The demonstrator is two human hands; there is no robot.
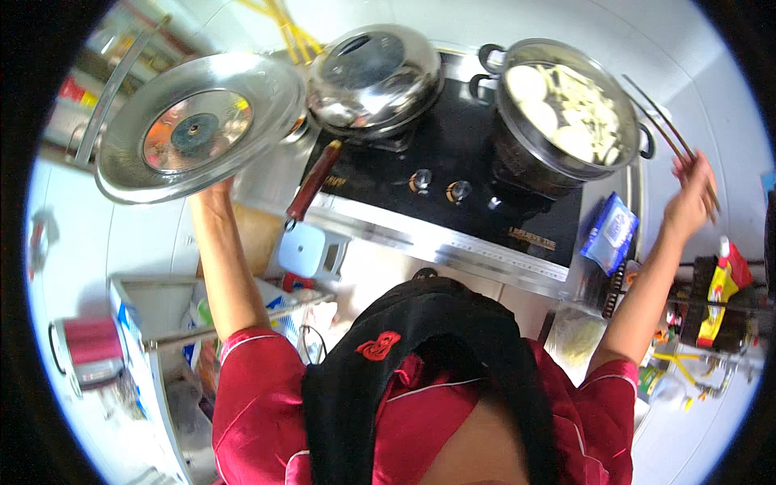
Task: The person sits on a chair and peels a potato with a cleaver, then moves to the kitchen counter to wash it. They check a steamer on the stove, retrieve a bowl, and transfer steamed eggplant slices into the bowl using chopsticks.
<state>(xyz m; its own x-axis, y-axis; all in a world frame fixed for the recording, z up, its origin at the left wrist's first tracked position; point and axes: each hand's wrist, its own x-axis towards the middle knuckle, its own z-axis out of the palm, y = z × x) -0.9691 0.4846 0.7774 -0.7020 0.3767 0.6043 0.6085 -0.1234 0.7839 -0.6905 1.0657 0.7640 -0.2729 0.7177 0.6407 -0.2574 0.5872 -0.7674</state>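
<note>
My left hand [213, 187] holds up a large steel lid with a glass centre [267, 82] at the left, tilted so its wet inner side faces me. The lid hides most of that hand's fingers. At the far right, my right hand [692, 193] grips a pair of dark chopsticks [661, 118], their tips pointing up and left beside the pot rim. Between my hands stands an uncovered steamer pot [551, 167] on the cooktop. Round white pieces [526, 83] lie in its left part, and pale cut strips [585, 103] fill the right.
A lidded wok [376, 79] sits on the left of the black glass cooktop [388, 182], its wooden handle [315, 182] jutting towards me. A blue packet [611, 233] lies at the counter's right. A blue stool [310, 251] stands below the front edge.
</note>
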